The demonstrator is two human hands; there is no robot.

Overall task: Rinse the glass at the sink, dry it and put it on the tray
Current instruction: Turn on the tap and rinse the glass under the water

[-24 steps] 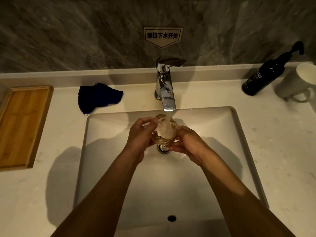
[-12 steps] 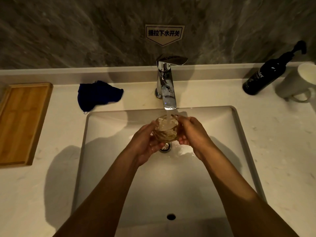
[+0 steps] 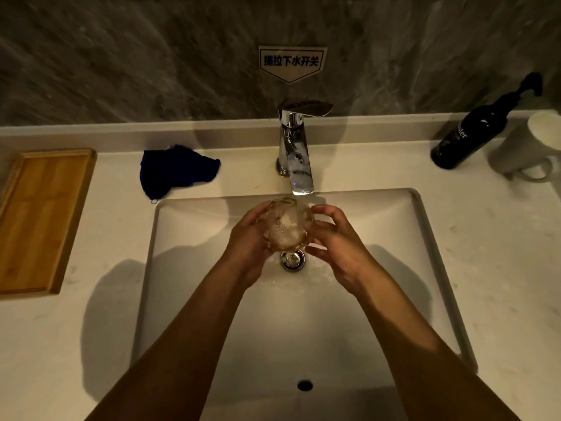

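Note:
A clear, textured glass [image 3: 287, 224] is held over the white sink [image 3: 394, 238], just under the chrome tap [image 3: 296, 156], with water running onto it. My left hand [image 3: 247, 241] wraps its left side. My right hand [image 3: 335, 238] touches its right side with the fingertips, fingers curled. The glass is tilted, its mouth towards the tap. A wooden tray [image 3: 42, 217] lies on the counter at the far left, with nothing on it. A dark blue cloth [image 3: 174, 170] lies crumpled on the counter between the tray and the tap.
The drain [image 3: 292, 260] sits below the glass, and an overflow hole [image 3: 304, 385] is in the near sink wall. A black pump bottle [image 3: 473, 135] and a white mug [image 3: 534, 147] stand at the back right. A marble wall with a sign [image 3: 291, 62] rises behind the tap.
Both hands have turned the glass under the stream; it now tilts more and sits slightly left. My right hand's fingers have shifted from gripping the rim to touching its side.

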